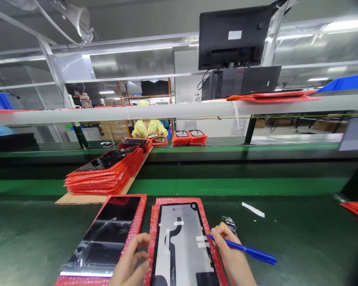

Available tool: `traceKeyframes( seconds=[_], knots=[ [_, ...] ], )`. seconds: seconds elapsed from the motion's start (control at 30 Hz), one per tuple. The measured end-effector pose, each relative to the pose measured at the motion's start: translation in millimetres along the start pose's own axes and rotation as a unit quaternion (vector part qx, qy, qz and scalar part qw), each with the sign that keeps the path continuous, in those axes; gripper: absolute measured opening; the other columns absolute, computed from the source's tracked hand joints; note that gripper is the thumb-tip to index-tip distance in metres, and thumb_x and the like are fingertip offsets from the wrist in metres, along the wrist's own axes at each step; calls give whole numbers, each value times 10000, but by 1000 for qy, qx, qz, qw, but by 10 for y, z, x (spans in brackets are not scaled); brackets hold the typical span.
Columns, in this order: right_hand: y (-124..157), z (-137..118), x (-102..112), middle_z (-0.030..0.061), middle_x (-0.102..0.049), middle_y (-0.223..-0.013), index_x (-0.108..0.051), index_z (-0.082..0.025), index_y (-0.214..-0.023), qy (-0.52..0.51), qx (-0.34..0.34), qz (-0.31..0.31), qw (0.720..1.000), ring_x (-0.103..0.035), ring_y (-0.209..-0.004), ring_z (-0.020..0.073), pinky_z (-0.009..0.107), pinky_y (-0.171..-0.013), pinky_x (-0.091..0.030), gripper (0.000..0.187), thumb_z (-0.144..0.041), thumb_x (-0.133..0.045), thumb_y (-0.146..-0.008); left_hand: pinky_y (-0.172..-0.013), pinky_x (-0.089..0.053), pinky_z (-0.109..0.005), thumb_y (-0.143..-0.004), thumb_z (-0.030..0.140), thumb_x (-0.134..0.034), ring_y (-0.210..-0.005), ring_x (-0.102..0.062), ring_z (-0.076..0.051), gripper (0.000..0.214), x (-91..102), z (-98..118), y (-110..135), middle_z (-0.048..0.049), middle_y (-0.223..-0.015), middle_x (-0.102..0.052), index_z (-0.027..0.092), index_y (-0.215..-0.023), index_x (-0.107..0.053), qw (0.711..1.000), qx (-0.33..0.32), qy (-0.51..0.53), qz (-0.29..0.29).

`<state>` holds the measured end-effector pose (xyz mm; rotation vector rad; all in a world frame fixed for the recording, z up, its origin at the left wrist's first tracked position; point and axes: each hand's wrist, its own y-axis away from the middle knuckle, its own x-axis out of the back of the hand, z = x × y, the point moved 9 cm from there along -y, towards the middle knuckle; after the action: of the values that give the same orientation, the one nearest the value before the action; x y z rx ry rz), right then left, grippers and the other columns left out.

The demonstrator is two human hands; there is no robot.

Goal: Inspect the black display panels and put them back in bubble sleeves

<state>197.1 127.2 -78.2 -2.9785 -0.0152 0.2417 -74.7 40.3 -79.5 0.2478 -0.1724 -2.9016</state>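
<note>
A tablet screen panel (186, 242) lies back side up on red bubble-wrap sleeves (152, 226) in front of me. Its silver back carries a black flex cable and white tape pieces. My right hand (231, 254) pinches a slim blue pen (252, 251), its tip by the white tape on the panel's right edge. At the left edge of the sleeves is my left hand (134, 258), fingers curved and apart, holding nothing. To its left, a second panel (107, 234) lies glossy side up on red bubble wrap.
A stack of red sleeves with dark panels (101, 174) sits on a wooden board (77, 199) at left. A paper strip (253, 209) and a small metallic item (230, 225) lie right. Across the raised shelf, a co-worker in yellow (149, 128) handles panels. A monitor (234, 37) stands above.
</note>
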Motion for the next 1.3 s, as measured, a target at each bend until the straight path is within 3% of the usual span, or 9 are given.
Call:
traceKeyframes(
  seconds=[0.17,0.37,0.6,0.87,1.03,1.1,1.17,1.23,1.3],
  knots=[
    [16,17,39,-52,-413,-602,-434,-202,-595,-26,-5,-1,1000,-382,-589,122,241,-574,-360,426,-528,-667,-741,-748,-484,-350,-524,165,-709,-796,-602,-211,350,-48,-191,-279,-95,-945,-648,161,-867,-638,996,83,40,16],
    [19,54,21,-45,-443,-626,-466,-203,-622,-58,-11,-32,998,-436,-621,131,234,-584,-382,361,-462,-671,-765,-745,-480,-314,-611,139,-669,-853,-605,-200,423,-76,-136,-270,-132,-1037,-619,128,-1014,-544,986,161,42,27],
    [-49,34,37,-61,-403,-601,-449,-194,-619,-64,-15,-49,997,-385,-596,109,218,-576,-352,374,-450,-670,-779,-639,-472,-287,-724,240,-679,-843,-590,-162,498,-115,-13,-287,-66,-1085,-582,233,-1163,-443,980,185,51,57],
    [-49,-44,-16,-81,-380,-515,-513,-187,-631,-73,-20,-73,994,-354,-501,90,231,-562,-392,363,-483,-648,-794,-681,-501,-342,-624,140,-724,-725,-672,-238,492,-790,118,-300,-105,-874,-715,122,-1083,-546,985,138,58,-81],
    [-153,-221,81,-151,-261,-328,-625,-164,-729,-107,-18,-89,990,-187,-346,47,398,-838,-491,392,-509,-521,-883,-732,-506,-343,-637,110,-688,-814,-690,-261,609,-856,197,-297,-90,-926,-731,136,-1210,-485,988,103,74,-89],
    [-228,-377,196,-113,-394,-362,-643,-156,-747,-98,-4,-57,994,-349,-374,61,423,-878,-491,366,-489,-555,-872,-773,-500,-317,-649,135,-701,-917,-676,-257,636,-793,328,-314,-69,-1004,-723,169,-1241,-470,993,66,76,-65],
    [-278,-545,226,-12,-633,-580,-661,-158,-860,-66,-3,-49,997,-593,-589,129,407,-851,-512,308,-463,-624,-831,-827,-487,-294,-678,204,-720,-1047,-632,-248,643,-721,510,-320,-41,-1101,-699,212,-1267,-462,997,18,72,-25],
    [-287,-681,111,75,-712,-878,-643,-175,-1043,-50,-25,-95,994,-666,-833,207,394,-821,-524,362,-457,-640,-815,-878,-472,-270,-691,274,-734,-1131,-584,-236,648,-709,705,-301,-19,-1173,-671,240,-1280,-465,997,-28,68,0],
    [-277,-830,-17,65,-689,-877,-615,-190,-1127,-42,-26,-131,990,-657,-836,214,353,-743,-533,422,-453,-647,-800,-859,-486,-244,-686,302,-745,-1118,-591,-227,663,-763,861,-269,-8,-1183,-666,249,-1287,-470,996,-55,64,1]
  ],
)
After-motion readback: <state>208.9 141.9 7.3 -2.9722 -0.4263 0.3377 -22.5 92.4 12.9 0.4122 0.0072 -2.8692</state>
